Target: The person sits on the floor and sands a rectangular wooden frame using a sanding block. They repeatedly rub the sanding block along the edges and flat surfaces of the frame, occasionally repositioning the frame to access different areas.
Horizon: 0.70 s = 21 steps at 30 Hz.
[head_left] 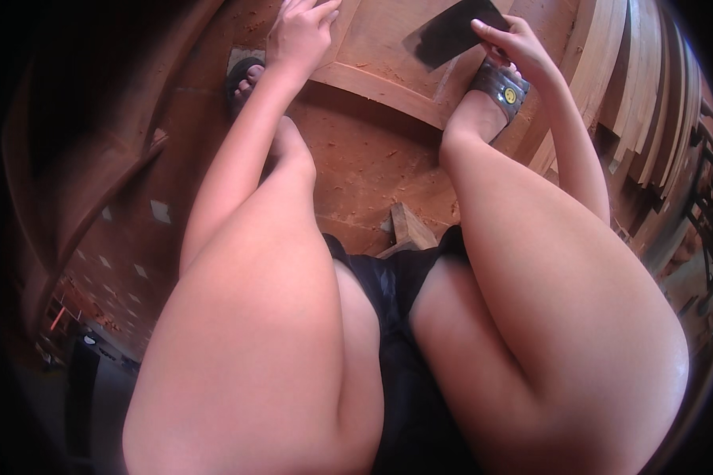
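Observation:
My right hand (519, 47) grips a thin, dark rectangular sheet (455, 36) by one corner, thumb on top. The sheet has a blacker smudge on one end; whether it is sandpaper or a scraper I cannot tell. Below it lies a framed wooden panel (376, 89) on the ground between my feet, sprinkled with wood shavings. My left hand (303, 36) hovers over the panel's left side, fingers loosely stretched and apart, holding nothing visible. The top edge of the view cuts off part of that hand and the far part of the panel.
Long curved wooden boards (642, 87) stand stacked to the right. A small wood block (409, 227) lies on the shaving-strewn floor (364, 170) between my legs. Dark curved wooden pieces (95, 190) rise at the left. My sandalled feet flank the panel's near edge.

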### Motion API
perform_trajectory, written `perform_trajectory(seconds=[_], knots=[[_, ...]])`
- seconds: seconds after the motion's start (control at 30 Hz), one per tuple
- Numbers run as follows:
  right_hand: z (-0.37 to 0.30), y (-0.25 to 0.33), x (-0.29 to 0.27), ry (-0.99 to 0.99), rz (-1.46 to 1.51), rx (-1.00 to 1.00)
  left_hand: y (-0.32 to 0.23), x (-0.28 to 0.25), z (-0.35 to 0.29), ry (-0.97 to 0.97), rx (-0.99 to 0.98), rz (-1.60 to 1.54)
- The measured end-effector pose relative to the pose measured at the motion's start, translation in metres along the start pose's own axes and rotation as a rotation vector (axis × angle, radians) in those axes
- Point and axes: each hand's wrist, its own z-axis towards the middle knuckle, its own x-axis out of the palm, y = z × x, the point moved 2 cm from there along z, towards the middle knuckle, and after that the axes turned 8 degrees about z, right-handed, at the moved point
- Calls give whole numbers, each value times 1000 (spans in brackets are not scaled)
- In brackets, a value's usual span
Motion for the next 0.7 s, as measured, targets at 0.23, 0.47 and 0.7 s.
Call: perform_trajectory(seconds=[0.23, 0.47, 0.7], knots=[[0, 1, 14, -13, -83, -4, 1, 1, 0, 1, 6, 6], [-3, 13, 43, 62, -185, 12, 0, 1, 0, -1, 3, -5], [17, 52, 30, 47, -352, -117, -3, 4, 4, -16, 7, -35]])
